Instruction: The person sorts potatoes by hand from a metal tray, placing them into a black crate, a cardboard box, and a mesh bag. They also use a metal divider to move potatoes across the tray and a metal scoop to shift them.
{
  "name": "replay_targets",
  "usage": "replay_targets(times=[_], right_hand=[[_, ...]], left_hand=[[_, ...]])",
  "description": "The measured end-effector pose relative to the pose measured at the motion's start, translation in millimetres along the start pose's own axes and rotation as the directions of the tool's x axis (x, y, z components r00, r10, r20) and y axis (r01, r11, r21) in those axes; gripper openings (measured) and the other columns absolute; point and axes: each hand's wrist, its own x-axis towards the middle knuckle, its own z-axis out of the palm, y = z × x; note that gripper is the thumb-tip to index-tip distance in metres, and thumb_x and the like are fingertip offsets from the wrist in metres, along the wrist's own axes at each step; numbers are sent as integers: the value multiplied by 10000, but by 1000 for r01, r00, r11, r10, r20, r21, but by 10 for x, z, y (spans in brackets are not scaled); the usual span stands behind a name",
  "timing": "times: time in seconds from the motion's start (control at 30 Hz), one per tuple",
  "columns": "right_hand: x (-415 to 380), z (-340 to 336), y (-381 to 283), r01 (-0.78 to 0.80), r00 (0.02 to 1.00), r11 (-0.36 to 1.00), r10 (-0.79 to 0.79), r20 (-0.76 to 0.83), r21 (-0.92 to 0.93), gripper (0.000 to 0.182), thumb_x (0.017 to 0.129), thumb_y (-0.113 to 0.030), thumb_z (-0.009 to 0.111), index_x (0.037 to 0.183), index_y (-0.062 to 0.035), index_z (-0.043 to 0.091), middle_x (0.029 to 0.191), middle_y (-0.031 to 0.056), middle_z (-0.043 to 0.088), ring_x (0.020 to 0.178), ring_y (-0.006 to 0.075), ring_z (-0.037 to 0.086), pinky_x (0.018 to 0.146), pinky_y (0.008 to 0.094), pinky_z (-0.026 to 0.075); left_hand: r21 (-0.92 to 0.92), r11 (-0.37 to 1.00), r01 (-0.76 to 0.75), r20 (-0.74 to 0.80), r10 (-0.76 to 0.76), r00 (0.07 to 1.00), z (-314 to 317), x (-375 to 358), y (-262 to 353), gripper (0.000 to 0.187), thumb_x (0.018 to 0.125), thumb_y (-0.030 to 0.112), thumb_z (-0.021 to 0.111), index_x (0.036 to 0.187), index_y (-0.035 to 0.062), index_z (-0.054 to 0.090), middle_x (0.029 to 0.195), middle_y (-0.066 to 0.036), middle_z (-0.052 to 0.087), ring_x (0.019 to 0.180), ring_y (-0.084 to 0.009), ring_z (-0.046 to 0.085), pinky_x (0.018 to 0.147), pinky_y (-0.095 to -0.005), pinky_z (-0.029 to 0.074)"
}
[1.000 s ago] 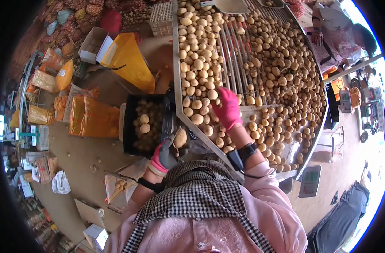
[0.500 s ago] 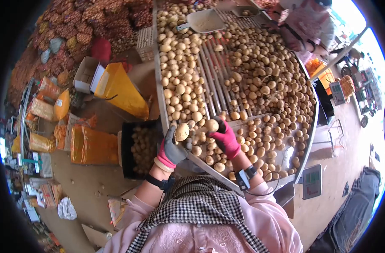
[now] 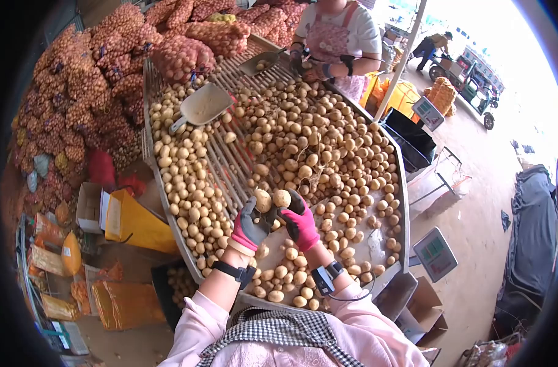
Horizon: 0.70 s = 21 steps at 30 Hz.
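My left hand [image 3: 248, 227], in a grey and pink glove, is closed round a pale round potato [image 3: 262, 200]. Close beside it, my right hand [image 3: 301, 224] in a matching glove grips another potato [image 3: 282, 198]. The two potatoes are side by side over the slatted sorting table [image 3: 222, 160]; whether they touch is hard to tell. Loose potatoes [image 3: 190, 183] line the table's left side, and a larger heap [image 3: 328, 147] covers its right side. Several more lie just below my wrists near the front edge.
A metal scoop [image 3: 205, 104] rests on the potatoes at the far left. Across the table stands a co-worker in an apron [image 3: 331, 37], hands near a second scoop [image 3: 260, 63]. Filled net sacks [image 3: 95, 79] are piled at left. A dark crate [image 3: 169, 287] and a scale [image 3: 436, 254] flank the table.
My view has lifted and turned, bringing in the co-worker and sacks. Both hands have moved closer together, farther over the table, each still holding a potato.
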Motion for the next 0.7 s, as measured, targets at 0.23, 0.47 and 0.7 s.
replay_targets(times=[0.23,0.47,0.7], right_hand=[[579,-351,-260,67,990,997,-70,-123,-24,645,821,76,697,1409,-2,446,1328,90,565,1203,192,551,1020,319,458],[1051,-655,-279,173,973,983,-180,-145,-58,624,823,47,708,1394,-11,465,1313,84,573,1202,182,545,1011,321,452],[1186,-767,-194,185,961,977,-202,-190,-102,632,819,21,732,1394,-31,477,1310,60,580,1194,169,545,1008,315,450]], left_hand=[[-59,979,193,-101,-199,975,-166,968,-216,429,989,422,516,1287,117,566,1197,-78,644,1023,-240,622,846,-359,523],[149,970,192,-110,-177,978,-377,1456,-304,377,1002,334,490,1215,39,591,1170,-131,654,1030,-245,641,897,-373,526],[-222,956,193,-122,-224,967,-295,1607,-355,429,963,262,522,1314,16,511,1338,-200,534,1193,-361,542,1012,-474,484]])
